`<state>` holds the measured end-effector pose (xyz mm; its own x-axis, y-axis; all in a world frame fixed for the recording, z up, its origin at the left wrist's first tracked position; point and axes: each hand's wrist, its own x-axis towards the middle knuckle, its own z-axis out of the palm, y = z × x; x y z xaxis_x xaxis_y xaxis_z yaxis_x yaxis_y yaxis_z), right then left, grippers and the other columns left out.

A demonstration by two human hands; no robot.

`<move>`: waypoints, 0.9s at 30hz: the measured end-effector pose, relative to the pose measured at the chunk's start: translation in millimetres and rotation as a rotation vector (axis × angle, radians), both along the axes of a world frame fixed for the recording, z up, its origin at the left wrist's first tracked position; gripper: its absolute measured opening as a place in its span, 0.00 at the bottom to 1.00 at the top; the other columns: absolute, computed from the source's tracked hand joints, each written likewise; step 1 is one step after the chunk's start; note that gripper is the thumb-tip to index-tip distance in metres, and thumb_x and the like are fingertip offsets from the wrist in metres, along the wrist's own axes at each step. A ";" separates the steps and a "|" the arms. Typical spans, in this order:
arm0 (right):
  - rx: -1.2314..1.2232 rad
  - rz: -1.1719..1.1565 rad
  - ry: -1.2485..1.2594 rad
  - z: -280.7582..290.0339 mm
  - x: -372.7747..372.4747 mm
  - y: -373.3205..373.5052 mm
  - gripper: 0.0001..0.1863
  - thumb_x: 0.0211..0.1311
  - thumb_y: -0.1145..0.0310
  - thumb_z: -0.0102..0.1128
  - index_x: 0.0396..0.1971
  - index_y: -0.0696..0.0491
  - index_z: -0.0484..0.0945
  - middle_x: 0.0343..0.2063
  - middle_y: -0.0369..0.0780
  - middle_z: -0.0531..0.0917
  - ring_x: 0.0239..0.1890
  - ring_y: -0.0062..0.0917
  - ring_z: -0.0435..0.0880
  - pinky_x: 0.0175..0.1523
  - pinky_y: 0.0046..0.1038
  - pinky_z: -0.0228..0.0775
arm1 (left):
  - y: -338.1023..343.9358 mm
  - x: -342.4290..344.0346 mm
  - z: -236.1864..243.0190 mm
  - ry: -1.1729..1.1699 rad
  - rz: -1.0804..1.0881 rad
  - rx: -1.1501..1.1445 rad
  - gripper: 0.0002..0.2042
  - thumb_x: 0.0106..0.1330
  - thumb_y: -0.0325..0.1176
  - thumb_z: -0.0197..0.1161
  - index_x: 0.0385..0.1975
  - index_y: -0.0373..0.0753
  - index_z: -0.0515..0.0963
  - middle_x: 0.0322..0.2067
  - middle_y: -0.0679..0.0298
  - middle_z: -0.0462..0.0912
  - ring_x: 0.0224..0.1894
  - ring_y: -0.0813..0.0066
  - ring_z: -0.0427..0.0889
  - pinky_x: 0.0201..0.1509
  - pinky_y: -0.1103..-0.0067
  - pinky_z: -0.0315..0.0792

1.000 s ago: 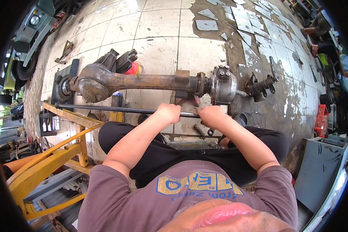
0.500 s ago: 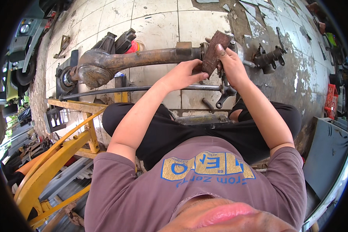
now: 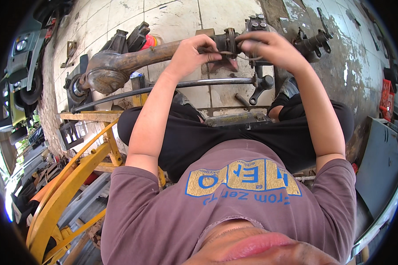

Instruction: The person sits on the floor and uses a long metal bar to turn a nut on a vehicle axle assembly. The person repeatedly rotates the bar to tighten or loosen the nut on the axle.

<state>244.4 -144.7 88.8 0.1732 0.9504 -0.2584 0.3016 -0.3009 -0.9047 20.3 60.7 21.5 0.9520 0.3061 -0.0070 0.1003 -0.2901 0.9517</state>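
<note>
Fingers of the left hand [image 3: 191, 55], at twelve o'clock, are curled, thumb set below; those of the right hand [image 3: 276, 51], at one, are bent and blurred. Whether either set pinches the thin edge visible between the hands cannot be told.

Axle housing [image 3: 150, 57]: lies lengthwise beyond the legs, from ten o'clock to one. Its flange [image 3: 231, 42] stands between the hands, with a maroon piece [image 3: 224, 65] just on its near side. Assessment: close work here is best done with both hands level, fingertips clear of the flange joint, and surfaces wiped of grit before contact. Bolt heads on the end housing [image 3: 257, 24] merit care for knuckles.

Tie rod [image 3: 185, 82]: runs along the near side, from past nine to nearly two; forearms should avoid catching it.

Outlying: yellow frame [image 3: 70, 194] at eight; red crate [image 3: 387, 98] near three.

Markings: no brand or label can be made out on the axle parts. The shirt [image 3: 225, 152], at six, carries blue lettering on gold panels, inverted, partly legible.
</note>
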 end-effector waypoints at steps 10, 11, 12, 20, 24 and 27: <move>-0.192 0.112 -0.082 -21.6 -48.0 6.1 0.22 0.79 0.65 0.58 0.70 0.48 0.80 0.37 0.47 0.90 0.36 0.36 0.88 0.48 0.38 0.81 | -15.9 3.9 14.8 0.171 -0.026 0.085 0.16 0.66 0.36 0.81 0.46 0.35 0.83 0.40 0.62 0.91 0.45 0.76 0.87 0.53 0.74 0.80; -0.108 0.103 -0.145 -28.1 -47.8 6.7 0.22 0.80 0.65 0.58 0.70 0.47 0.80 0.38 0.47 0.90 0.37 0.36 0.89 0.48 0.38 0.82 | -16.9 4.3 19.1 0.211 -0.030 0.161 0.17 0.67 0.37 0.80 0.47 0.34 0.84 0.40 0.60 0.92 0.43 0.75 0.87 0.52 0.73 0.81; -0.023 0.093 -0.207 -40.1 -45.7 6.7 0.22 0.80 0.65 0.58 0.70 0.47 0.80 0.40 0.47 0.90 0.39 0.36 0.89 0.49 0.37 0.82 | -11.9 3.6 13.9 0.293 -0.096 0.125 0.20 0.70 0.44 0.77 0.50 0.35 0.84 0.45 0.54 0.92 0.47 0.63 0.90 0.56 0.68 0.81; -0.018 0.452 -0.880 -84.4 -57.2 -12.7 0.25 0.68 0.69 0.61 0.63 0.34 0.87 0.63 0.33 0.86 0.58 0.40 0.83 0.63 0.41 0.79 | -17.4 -15.8 -17.2 0.989 -0.621 0.611 0.30 0.65 0.58 0.73 0.56 0.38 0.86 0.50 0.50 0.91 0.55 0.51 0.90 0.61 0.61 0.81; -0.067 0.483 -0.797 -87.3 -73.7 -10.6 0.26 0.66 0.68 0.65 0.64 0.39 0.86 0.60 0.32 0.88 0.57 0.42 0.84 0.63 0.43 0.79 | -26.7 -14.5 -22.3 1.131 -0.604 0.658 0.27 0.66 0.54 0.72 0.55 0.39 0.88 0.53 0.51 0.91 0.56 0.52 0.90 0.62 0.61 0.83; -0.110 0.541 -0.783 -72.2 -78.3 -9.8 0.26 0.66 0.66 0.66 0.65 0.43 0.84 0.55 0.32 0.90 0.53 0.40 0.85 0.61 0.41 0.81 | -29.0 -16.7 -25.1 1.110 -0.572 0.651 0.24 0.66 0.52 0.72 0.53 0.39 0.89 0.52 0.51 0.92 0.55 0.52 0.90 0.62 0.61 0.83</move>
